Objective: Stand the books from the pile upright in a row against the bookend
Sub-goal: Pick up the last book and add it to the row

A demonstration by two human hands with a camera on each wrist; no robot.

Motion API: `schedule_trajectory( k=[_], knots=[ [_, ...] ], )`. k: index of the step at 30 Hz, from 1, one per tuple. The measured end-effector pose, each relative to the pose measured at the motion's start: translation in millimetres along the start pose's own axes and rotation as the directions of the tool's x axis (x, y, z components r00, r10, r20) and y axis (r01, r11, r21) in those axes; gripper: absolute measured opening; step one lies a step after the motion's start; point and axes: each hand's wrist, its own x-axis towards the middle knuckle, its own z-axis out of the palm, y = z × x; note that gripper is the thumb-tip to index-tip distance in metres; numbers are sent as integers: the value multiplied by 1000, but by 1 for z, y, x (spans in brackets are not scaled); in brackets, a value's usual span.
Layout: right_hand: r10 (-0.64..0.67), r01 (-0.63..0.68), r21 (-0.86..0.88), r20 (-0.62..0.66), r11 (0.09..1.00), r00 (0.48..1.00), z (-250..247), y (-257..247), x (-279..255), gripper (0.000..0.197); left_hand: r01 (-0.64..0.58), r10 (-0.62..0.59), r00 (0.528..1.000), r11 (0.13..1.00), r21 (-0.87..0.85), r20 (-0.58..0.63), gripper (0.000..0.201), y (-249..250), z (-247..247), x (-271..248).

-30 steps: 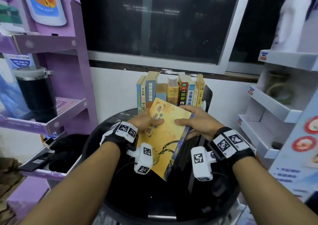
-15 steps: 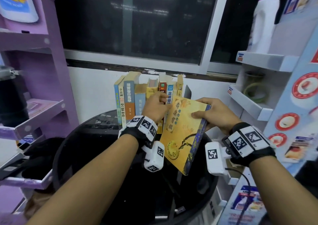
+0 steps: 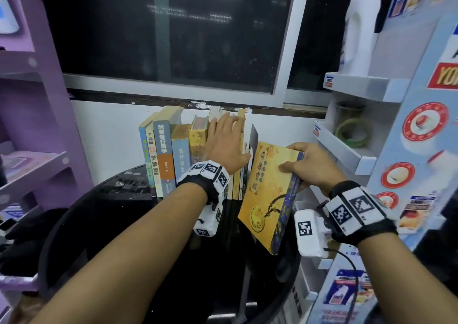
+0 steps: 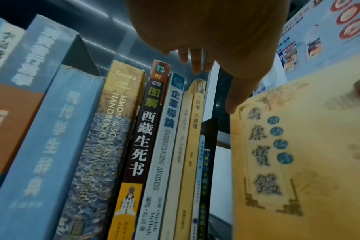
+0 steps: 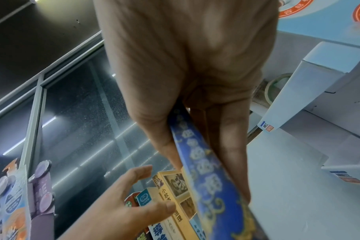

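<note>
Yellow book (image 3: 270, 189) in right hand (image 3: 309, 167)

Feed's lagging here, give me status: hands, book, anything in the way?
Left hand open, flat against the upright row. Right hand grips the yellow book, tilted, not yet in the row. Black bookend stands between row and book.
</note>
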Motion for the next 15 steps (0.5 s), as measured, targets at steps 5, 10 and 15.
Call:
schedule_trajectory(
  k=[5, 10, 15],
  knots=[
    [-27, 25, -60, -43, 998, 999, -8, -1, 4, 22, -3, -2, 999, 991, 137, 33, 96, -4, 18, 3],
    [-82, 73, -100, -96, 992, 992, -11, -6, 11, 22, -33, 21, 999, 956, 291, 44, 113, -3, 33, 4],
    [-122, 106, -104, -153, 989, 981, -15, -16, 19, 24, -36, 30, 999, 956, 292, 24, 111, -8, 40, 8]
  ],
)
